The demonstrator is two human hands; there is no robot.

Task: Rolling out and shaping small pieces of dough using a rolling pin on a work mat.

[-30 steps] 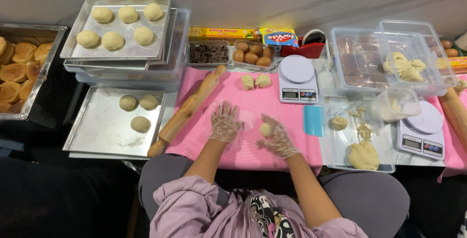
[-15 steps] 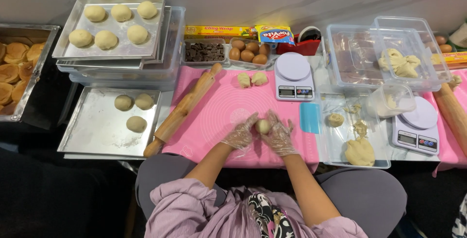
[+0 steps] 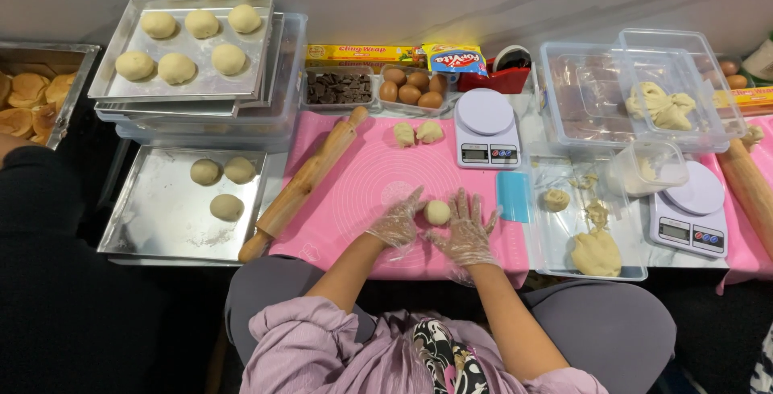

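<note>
A person sits at a pink mat and cups a small dough ball between two hands in thin clear gloves. The left hand is on the ball's left side and the right hand is on its right side. The fingers are spread and curved, so both hands are open and only touch the ball from the sides; neither one closes around it. The ball sits on the mat, near the middle of its front part. It looks soft and light, and it would likely squash or dent if pressed hard. It may be a bit sticky, so the gloves help. The best place to hold it seems to be low on its two sides, with flat palms and a gentle push. A rolling pin lies tilted across the mat's left edge. Two dough lumps rest at the back of the mat, just beside a white scale. A blue scraper lies just right of the right hand. A steel tray on the left holds three round balls. A raised tray behind it holds five more. Eggs sit in a clear box at the back.
</note>
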